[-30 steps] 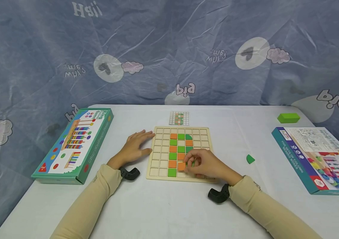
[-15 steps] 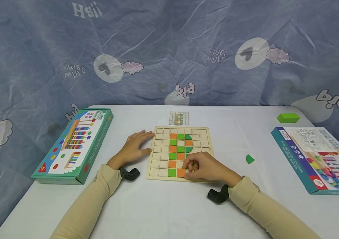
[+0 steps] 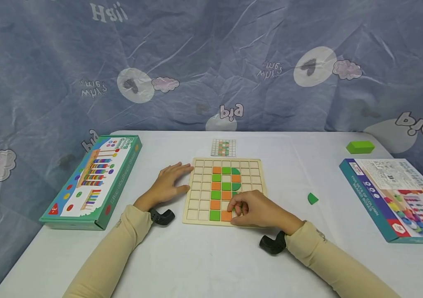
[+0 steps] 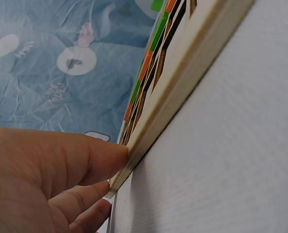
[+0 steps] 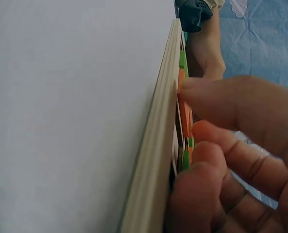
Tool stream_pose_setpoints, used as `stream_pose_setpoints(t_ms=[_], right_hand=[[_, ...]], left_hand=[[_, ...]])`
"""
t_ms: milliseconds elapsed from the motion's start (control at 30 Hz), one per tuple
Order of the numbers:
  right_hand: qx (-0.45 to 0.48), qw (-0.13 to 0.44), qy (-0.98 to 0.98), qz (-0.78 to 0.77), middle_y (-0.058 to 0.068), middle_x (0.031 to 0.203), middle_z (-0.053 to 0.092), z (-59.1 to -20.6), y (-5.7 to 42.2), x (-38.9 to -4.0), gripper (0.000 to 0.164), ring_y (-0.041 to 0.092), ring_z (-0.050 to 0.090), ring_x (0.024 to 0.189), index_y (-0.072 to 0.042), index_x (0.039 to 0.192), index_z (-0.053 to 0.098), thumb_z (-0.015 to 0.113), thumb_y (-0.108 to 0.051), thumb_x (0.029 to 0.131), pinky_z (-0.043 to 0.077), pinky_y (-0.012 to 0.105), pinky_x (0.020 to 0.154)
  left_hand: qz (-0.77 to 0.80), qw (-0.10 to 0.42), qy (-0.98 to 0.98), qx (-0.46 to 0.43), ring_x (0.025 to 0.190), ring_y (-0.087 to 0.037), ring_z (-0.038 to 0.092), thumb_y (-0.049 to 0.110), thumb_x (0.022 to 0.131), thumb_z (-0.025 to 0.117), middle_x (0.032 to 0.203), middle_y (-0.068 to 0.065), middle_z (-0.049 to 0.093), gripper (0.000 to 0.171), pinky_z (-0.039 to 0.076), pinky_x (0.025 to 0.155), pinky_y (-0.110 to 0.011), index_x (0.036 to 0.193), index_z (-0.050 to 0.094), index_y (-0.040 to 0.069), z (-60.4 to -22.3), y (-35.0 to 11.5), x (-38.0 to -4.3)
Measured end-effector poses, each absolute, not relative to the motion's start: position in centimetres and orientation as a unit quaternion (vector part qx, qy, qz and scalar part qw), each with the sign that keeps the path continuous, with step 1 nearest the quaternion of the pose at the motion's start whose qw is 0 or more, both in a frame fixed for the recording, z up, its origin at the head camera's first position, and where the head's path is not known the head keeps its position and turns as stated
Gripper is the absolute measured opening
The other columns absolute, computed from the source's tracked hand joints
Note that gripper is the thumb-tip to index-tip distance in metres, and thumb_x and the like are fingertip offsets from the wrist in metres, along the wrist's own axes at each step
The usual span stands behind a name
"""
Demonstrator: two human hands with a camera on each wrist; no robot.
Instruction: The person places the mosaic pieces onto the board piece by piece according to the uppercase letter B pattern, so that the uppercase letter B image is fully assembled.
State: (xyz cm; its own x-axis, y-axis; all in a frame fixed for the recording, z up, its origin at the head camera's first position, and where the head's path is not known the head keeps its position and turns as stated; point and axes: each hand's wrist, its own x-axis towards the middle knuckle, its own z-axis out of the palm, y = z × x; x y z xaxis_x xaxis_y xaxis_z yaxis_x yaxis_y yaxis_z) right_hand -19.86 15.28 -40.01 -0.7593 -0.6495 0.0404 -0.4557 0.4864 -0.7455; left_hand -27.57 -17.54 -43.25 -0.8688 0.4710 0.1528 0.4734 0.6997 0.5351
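Note:
A wooden grid board (image 3: 194, 193) lies on the table with orange and green tiles in its middle columns. At the front row, my right hand (image 3: 258, 209) pinches an orange square tile (image 3: 226, 216) with thumb and fingertips. The right wrist view shows the thumb against that orange tile (image 5: 184, 116), which sits at the board's edge. My left hand (image 3: 164, 184) rests at the board's left side, fingers spread, thumb and fingertips touching the rim (image 4: 177, 82). Some tiles are hidden behind my right hand.
A small printed pattern card (image 3: 223, 147) lies behind the board. Right of it are a loose green quarter-circle tile (image 3: 312, 198), a green block (image 3: 360, 147) and a flat box (image 3: 390, 198). Another game box (image 3: 92, 182) lies at the left.
My right hand has moved the orange tile slightly towards the front, down to the front row beside a green tile. My left hand has stayed in place.

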Motion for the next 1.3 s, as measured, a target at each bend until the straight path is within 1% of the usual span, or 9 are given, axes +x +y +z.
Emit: stream_pose_setpoints(t_ms=[300, 467, 600, 700, 800, 900, 1067, 1200, 1300], right_hand=[[-0.328, 0.154, 0.822, -0.440, -0.006, 0.084, 0.065, -39.3, 16.7, -20.0, 0.013, 0.007, 0.055, 0.073, -0.004, 0.104, 0.081, 0.084, -0.006, 0.091, 0.047, 0.021, 0.067], [-0.316, 0.147, 0.818, -0.458, -0.004, 0.088, 0.068, -38.9, 18.6, -20.2, 0.016, 0.009, 0.056, 0.077, 0.000, 0.109, 0.081, 0.081, -0.005, 0.094, 0.049, 0.022, 0.070], [-0.292, 0.143, 0.813, -0.483, 0.003, 0.090, 0.071, -38.7, 20.6, -20.1, 0.017, 0.011, 0.059, 0.072, 0.005, 0.113, 0.079, 0.077, -0.003, 0.097, 0.055, 0.025, 0.064], [-0.274, 0.133, 0.812, -0.498, 0.010, 0.095, 0.073, -38.6, 22.3, -20.0, 0.018, 0.015, 0.064, 0.072, 0.007, 0.114, 0.077, 0.075, 0.000, 0.098, 0.059, 0.031, 0.059], [-0.254, 0.110, 0.823, -0.496, 0.011, 0.100, 0.075, -38.7, 24.0, -19.9, 0.017, 0.016, 0.066, 0.075, 0.006, 0.115, 0.078, 0.074, 0.000, 0.099, 0.061, 0.033, 0.060], [-0.231, 0.088, 0.840, -0.483, 0.008, 0.098, 0.074, -38.7, 25.6, -19.8, 0.017, 0.015, 0.066, 0.076, 0.005, 0.115, 0.078, 0.073, 0.000, 0.100, 0.061, 0.033, 0.060], [-0.193, 0.055, 0.868, -0.455, 0.004, 0.097, 0.070, -38.9, 28.2, -19.6, 0.017, 0.015, 0.063, 0.071, 0.004, 0.115, 0.078, 0.072, 0.000, 0.100, 0.058, 0.031, 0.058], [-0.167, 0.031, 0.888, -0.427, 0.006, 0.102, 0.071, -39.1, 29.9, -19.4, 0.016, 0.014, 0.063, 0.072, 0.003, 0.115, 0.078, 0.072, -0.001, 0.100, 0.056, 0.030, 0.057], [-0.146, 0.023, 0.901, -0.409, 0.011, 0.106, 0.072, -39.2, 31.0, -19.3, 0.018, 0.011, 0.062, 0.077, 0.004, 0.116, 0.077, 0.069, 0.000, 0.101, 0.057, 0.029, 0.059]], left_hand=[[-0.292, 0.001, -0.921, -0.256, 0.161, -0.044, 0.028, 0.024, 0.095, 0.068, 0.167, -0.017, 0.047, 0.067, 0.013, 0.129, -0.066, 0.157, 0.055, 0.005, -43.2, -17.5, -27.5], [-0.292, 0.001, -0.922, -0.256, 0.161, -0.043, 0.028, 0.023, 0.094, 0.068, 0.167, -0.017, 0.047, 0.067, 0.014, 0.129, -0.066, 0.157, 0.055, 0.005, -43.2, -17.5, -27.5], [-0.291, 0.001, -0.922, -0.255, 0.161, -0.043, 0.028, 0.023, 0.094, 0.068, 0.167, -0.017, 0.046, 0.067, 0.013, 0.129, -0.066, 0.158, 0.055, 0.005, -43.2, -17.5, -27.5], [-0.289, 0.002, -0.923, -0.256, 0.161, -0.044, 0.028, 0.023, 0.094, 0.068, 0.167, -0.017, 0.047, 0.067, 0.014, 0.129, -0.066, 0.157, 0.055, 0.005, -43.3, -17.5, -27.6], [-0.289, 0.005, -0.922, -0.258, 0.161, -0.044, 0.029, 0.023, 0.094, 0.068, 0.167, -0.017, 0.047, 0.067, 0.015, 0.129, -0.067, 0.157, 0.055, 0.005, -43.4, -17.5, -27.6], [-0.290, 0.006, -0.921, -0.259, 0.161, -0.044, 0.029, 0.023, 0.094, 0.068, 0.167, -0.017, 0.047, 0.066, 0.015, 0.128, -0.067, 0.157, 0.055, 0.005, -43.5, -17.5, -27.7], [-0.292, 0.005, -0.921, -0.258, 0.161, -0.044, 0.029, 0.024, 0.095, 0.068, 0.167, -0.017, 0.047, 0.066, 0.014, 0.129, -0.067, 0.157, 0.056, 0.005, -43.6, -17.6, -27.7], [-0.295, 0.003, -0.921, -0.254, 0.161, -0.044, 0.028, 0.024, 0.095, 0.068, 0.167, -0.017, 0.047, 0.066, 0.014, 0.129, -0.066, 0.157, 0.056, 0.005, -43.4, -17.5, -27.6], [-0.294, 0.002, -0.922, -0.253, 0.161, -0.043, 0.028, 0.024, 0.094, 0.068, 0.167, -0.017, 0.047, 0.067, 0.014, 0.129, -0.066, 0.157, 0.055, 0.005, -43.3, -17.5, -27.6]])
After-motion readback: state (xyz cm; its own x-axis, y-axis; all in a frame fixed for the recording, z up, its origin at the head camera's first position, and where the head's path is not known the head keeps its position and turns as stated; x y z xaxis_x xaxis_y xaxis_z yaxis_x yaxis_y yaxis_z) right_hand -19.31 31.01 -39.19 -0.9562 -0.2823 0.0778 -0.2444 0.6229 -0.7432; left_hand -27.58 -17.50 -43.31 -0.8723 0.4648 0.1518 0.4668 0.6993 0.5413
